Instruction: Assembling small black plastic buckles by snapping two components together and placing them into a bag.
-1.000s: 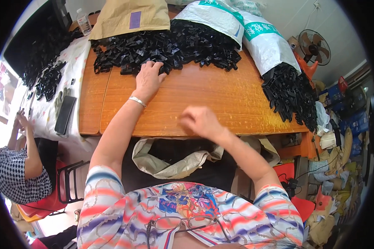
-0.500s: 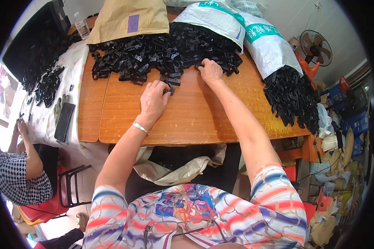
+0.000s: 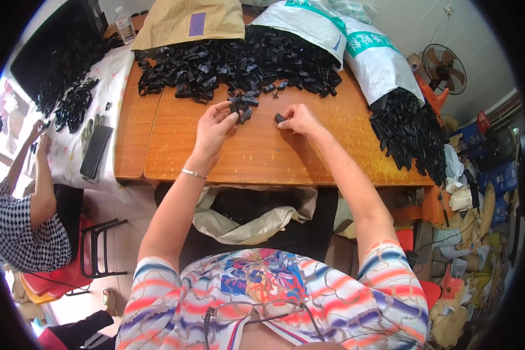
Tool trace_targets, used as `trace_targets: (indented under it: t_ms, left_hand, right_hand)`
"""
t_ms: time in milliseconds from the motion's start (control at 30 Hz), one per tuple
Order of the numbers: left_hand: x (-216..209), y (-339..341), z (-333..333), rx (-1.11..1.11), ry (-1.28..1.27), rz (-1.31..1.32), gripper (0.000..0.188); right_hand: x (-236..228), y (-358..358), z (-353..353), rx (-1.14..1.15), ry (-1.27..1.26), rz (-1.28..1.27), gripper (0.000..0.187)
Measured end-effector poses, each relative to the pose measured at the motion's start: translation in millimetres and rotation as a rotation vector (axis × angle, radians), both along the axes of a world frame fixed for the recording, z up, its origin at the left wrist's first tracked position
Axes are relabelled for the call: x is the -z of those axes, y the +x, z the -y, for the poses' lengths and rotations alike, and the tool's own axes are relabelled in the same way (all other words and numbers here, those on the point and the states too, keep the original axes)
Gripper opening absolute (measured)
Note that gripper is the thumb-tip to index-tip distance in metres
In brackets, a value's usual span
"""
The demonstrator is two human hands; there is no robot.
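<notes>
My left hand (image 3: 212, 129) is closed on a small black plastic part (image 3: 235, 107), pinched between thumb and fingers just above the table. A few loose black parts lie right beside its fingertips. To the right, my right hand (image 3: 301, 120) pinches another small black plastic part (image 3: 280, 118) over the wooden table (image 3: 216, 163). Beyond both hands spreads a wide heap of black plastic parts (image 3: 198, 73), spilling from a brown paper sack (image 3: 169, 26) and a white sack (image 3: 303, 26). One tiny piece lies alone at the heap's front edge.
Another white sack (image 3: 379, 64) spills long black parts (image 3: 399, 128) at the table's right edge. Below the front edge, an open woven sack (image 3: 239, 230) sits at my lap. On the left, a co-worker (image 3: 26, 224) handles parts at a cloth-covered table (image 3: 108, 151). A fan (image 3: 443, 67) stands back right.
My right hand has drawn back from the heap toward me, bringing a black part. My left hand has turned slightly and lifts its part between the fingers.
</notes>
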State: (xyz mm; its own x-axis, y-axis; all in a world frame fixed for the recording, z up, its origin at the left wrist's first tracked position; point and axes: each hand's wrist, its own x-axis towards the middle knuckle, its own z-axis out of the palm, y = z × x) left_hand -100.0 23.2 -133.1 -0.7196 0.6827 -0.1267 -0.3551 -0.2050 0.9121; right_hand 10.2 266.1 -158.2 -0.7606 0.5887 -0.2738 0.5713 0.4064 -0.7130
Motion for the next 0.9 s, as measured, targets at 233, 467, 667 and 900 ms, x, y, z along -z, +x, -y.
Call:
trace_targets:
  t_ms: [233, 467, 667, 900]
  left_hand:
    - [18.9, 6.0, 10.5, 0.13, 0.158, 0.155, 0.037]
    - [15.7, 15.3, 18.0, 0.177, 0.229, 0.181, 0.038]
    - [11.6, 26.6, 17.7, 0.167, 0.293, 0.156, 0.038]
    - [10.4, 33.6, 23.0, 0.123, 0.258, 0.089, 0.035]
  right_hand:
    - [-36.1, 16.7, 50.6, -0.196, -0.091, -0.216, 0.027]
    - [-65.2, 26.4, 111.0, -0.12, -0.36, -0.645, 0.02]
    - [-62.1, 28.3, 139.0, -0.06, -0.087, -0.763, 0.018]
    - [-58.5, 33.2, 150.1, -0.086, 0.124, -0.815, 0.019]
